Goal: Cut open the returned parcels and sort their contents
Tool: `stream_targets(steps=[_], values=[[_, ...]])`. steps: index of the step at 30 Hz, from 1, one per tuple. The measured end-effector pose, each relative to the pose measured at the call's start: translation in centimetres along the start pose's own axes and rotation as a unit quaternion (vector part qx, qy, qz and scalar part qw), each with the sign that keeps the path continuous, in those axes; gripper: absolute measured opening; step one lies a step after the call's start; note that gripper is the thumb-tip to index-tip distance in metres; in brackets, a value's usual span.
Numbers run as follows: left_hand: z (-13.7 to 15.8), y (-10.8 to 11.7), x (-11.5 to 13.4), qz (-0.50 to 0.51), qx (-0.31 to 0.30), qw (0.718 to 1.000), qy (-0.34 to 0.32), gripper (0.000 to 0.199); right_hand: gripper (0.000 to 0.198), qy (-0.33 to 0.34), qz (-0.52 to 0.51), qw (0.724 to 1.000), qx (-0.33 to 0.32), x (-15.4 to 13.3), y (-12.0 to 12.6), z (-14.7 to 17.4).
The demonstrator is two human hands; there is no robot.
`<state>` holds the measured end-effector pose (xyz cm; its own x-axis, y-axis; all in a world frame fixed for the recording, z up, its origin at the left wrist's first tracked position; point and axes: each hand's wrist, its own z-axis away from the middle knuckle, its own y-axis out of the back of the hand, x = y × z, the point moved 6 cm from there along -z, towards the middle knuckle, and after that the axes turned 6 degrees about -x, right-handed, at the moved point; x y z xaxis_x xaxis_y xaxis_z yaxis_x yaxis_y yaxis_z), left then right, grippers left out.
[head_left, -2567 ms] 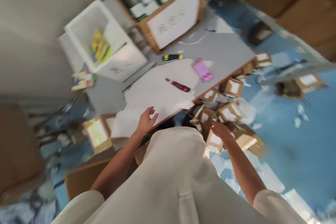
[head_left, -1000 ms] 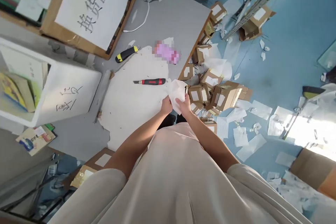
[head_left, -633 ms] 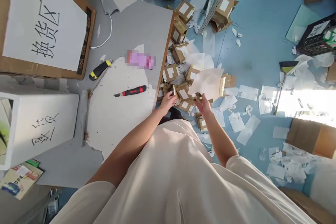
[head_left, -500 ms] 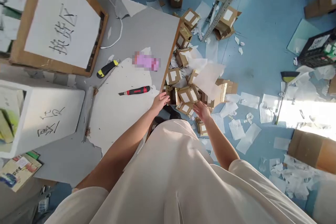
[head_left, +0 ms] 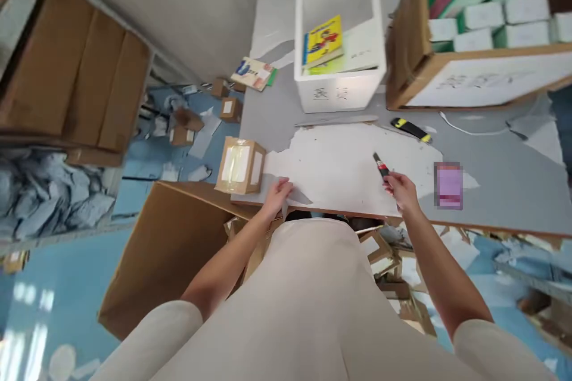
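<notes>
The utility knife [head_left: 381,165] has a slim body in black and red. It is held in the right hand [head_left: 401,190], which covers its rear part. Its dark front end points away from the person and a little to the left, above the white patch [head_left: 339,152] of the table [head_left: 263,113]; whether the tip touches this surface, I cannot tell.

The small cardboard box [head_left: 243,165] is brown and stands at the table's near left corner, just beside the left hand [head_left: 277,193]. Two of its faces carry white labels [head_left: 256,168], and shiny yellowish tape [head_left: 233,173] runs over one.
</notes>
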<state>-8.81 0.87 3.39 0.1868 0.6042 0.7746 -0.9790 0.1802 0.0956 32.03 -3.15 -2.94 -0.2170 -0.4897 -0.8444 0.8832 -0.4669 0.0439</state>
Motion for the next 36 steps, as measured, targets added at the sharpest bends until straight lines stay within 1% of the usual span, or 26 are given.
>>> stream_targets(steps=[2, 4, 6, 7, 8, 9, 10, 11, 13, 14, 16, 18, 20, 22, 23, 25, 26, 28, 30, 33, 34, 36], values=[[3.3, 6.1, -3.0, 0.06, 0.118, 0.991, 0.003, 0.049, 0.04, 0.049, 0.079, 0.993, -0.067, -4.3, -6.8, -2.5], [6.1, 10.4, -5.8, 0.091, 0.2, 0.976, 0.006, 0.051, 0.037, 0.097, 0.141, 0.972, -0.161, -7.5, -15.0, -3.2], [7.5, 13.2, -7.9, 0.133, 0.25, 0.959, 0.02, 0.052, 0.034, 0.134, 0.2, 0.937, -0.253, -9.2, -23.6, -2.6], [7.7, 14.1, -8.5, 0.161, 0.263, 0.951, 0.028, 0.052, 0.034, 0.144, 0.227, 0.915, -0.301, -9.4, -27.8, -1.9], [7.6, 14.8, -8.8, 0.191, 0.267, 0.944, 0.035, 0.053, 0.034, 0.144, 0.247, 0.894, -0.345, -9.3, -31.7, -1.2], [7.3, 15.3, -8.8, 0.218, 0.264, 0.939, 0.039, 0.053, 0.035, 0.132, 0.256, 0.879, -0.38, -8.9, -35.2, -0.5], [6.8, 15.7, -8.5, 0.24, 0.256, 0.936, 0.037, 0.054, 0.038, 0.118, 0.252, 0.871, -0.405, -8.3, -38.2, 0.2], [6.2, 16.0, -8.0, 0.252, 0.243, 0.936, 0.031, 0.056, 0.042, 0.111, 0.237, 0.867, -0.424, -7.8, -40.8, 0.8], [5.1, 16.4, -6.9, 0.247, 0.214, 0.945, 0.02, 0.062, 0.051, 0.098, 0.214, 0.867, -0.439, -6.6, -44.5, 1.7], [4.6, 16.4, -6.3, 0.234, 0.198, 0.952, 0.016, 0.065, 0.055, 0.092, 0.208, 0.869, -0.44, -6.1, -45.7, 2.0], [3.7, 16.4, -5.4, 0.202, 0.167, 0.965, 0.008, 0.071, 0.062, 0.081, 0.205, 0.871, -0.439, -5.0, -47.1, 2.5], [3.3, 16.3, -4.7, 0.173, 0.147, 0.974, -0.005, 0.073, 0.066, 0.079, 0.207, 0.873, -0.435, -4.3, -47.3, 2.9], [3.1, 16.3, -4.3, 0.156, 0.145, 0.977, -0.015, 0.073, 0.066, 0.09, 0.209, 0.876, -0.425, -4.1, -46.3, 3.1], [3.0, 16.3, -3.8, 0.159, 0.149, 0.976, -0.02, 0.071, 0.061, 0.113, 0.208, 0.881, -0.409, -4.2, -44.1, 3.3], [2.9, 16.2, -3.5, 0.168, 0.15, 0.974, -0.024, 0.068, 0.057, 0.127, 0.204, 0.885, -0.399, -4.4, -42.6, 3.4], [2.3, 15.7, -2.5, 0.186, 0.137, 0.972, -0.041, 0.064, 0.049, 0.159, 0.184, 0.896, -0.371, -4.9, -38.4, 3.8], [1.8, 15.1, -1.8, 0.191, 0.119, 0.973, -0.053, 0.063, 0.046, 0.173, 0.169, 0.905, -0.35, -5.1, -35.9, 4.0], [0.6, 13.1, 0.0, 0.181, 0.07, 0.978, -0.078, 0.065, 0.04, 0.196, 0.13, 0.925, -0.299, -5.4, -30.3, 4.6], [-0.7, 10.4, 1.9, 0.15, 0.011, 0.984, -0.094, 0.068, 0.038, 0.201, 0.099, 0.945, -0.24, -5.1, -24.4, 5.5], [-2.5, 5.4, 3.9, 0.094, -0.09, 0.987, -0.091, 0.071, 0.044, 0.167, 0.078, 0.971, -0.149, -3.4, -16.5, 6.9], [-3.0, 3.8, 4.3, 0.076, -0.122, 0.986, -0.089, 0.071, 0.046, 0.152, 0.076, 0.978, -0.118, -2.7, -14.3, 7.3], [-3.8, 1.1, 4.6, 0.041, -0.167, 0.982, -0.083, 0.069, 0.047, 0.127, 0.073, 0.986, -0.076, -1.0, -11.1, 8.2]])
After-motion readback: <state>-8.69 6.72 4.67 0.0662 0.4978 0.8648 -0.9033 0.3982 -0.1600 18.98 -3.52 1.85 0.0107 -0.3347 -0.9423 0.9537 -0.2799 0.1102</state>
